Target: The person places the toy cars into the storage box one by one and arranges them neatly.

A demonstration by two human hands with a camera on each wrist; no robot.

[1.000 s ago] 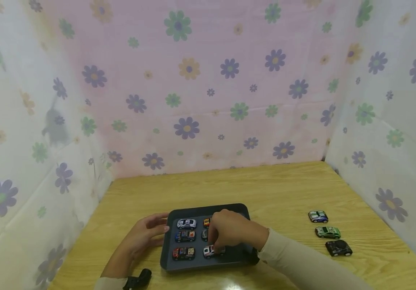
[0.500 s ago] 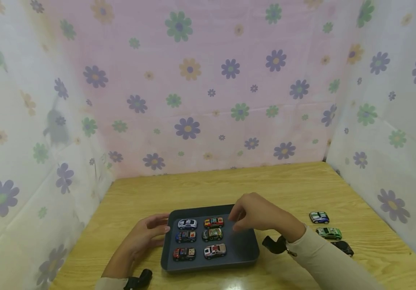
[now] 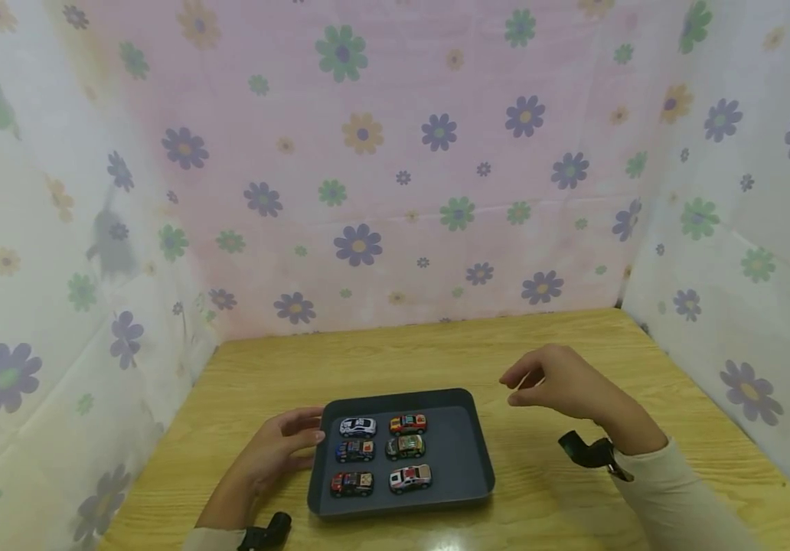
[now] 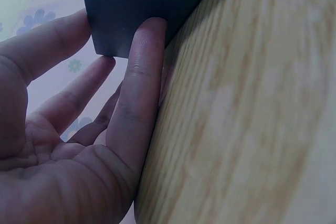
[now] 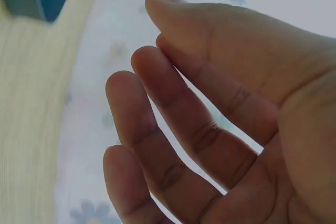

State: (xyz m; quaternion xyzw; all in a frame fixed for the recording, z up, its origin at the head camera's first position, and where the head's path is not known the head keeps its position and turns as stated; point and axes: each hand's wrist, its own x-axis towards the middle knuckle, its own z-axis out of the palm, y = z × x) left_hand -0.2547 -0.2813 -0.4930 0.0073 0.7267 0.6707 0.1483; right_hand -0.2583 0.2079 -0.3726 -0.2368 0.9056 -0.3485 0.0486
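Observation:
A dark grey tray (image 3: pixel 460 474) lies on the table with several toy cars in two columns. The left column has a white-and-black car (image 3: pixel 357 427), a blue car (image 3: pixel 355 451) and a red-and-black car (image 3: pixel 352 484). Beside them stand a red-and-yellow car (image 3: pixel 407 424), a green car (image 3: pixel 405 446) and a white-and-red car (image 3: pixel 410 478). At the tray's left side my left hand (image 3: pixel 281 448) touches the wall with extended fingers, seen closely in the left wrist view. My right hand (image 3: pixel 560 383) hovers right of the tray, holding nothing, fingers loosely bent and apart.
Wood-grain table (image 3: pixel 381 360) surrounds the tray. Flowered cloth (image 3: pixel 402 222) stands behind and on both sides. Black wrist cameras (image 3: pixel 584 450) sit on both wrists. The cars seen earlier at the right are hidden behind my right forearm.
My right hand has let go of the white-and-red car in the tray and moved up and right, out past the tray's edge. The left hand has stayed at the tray.

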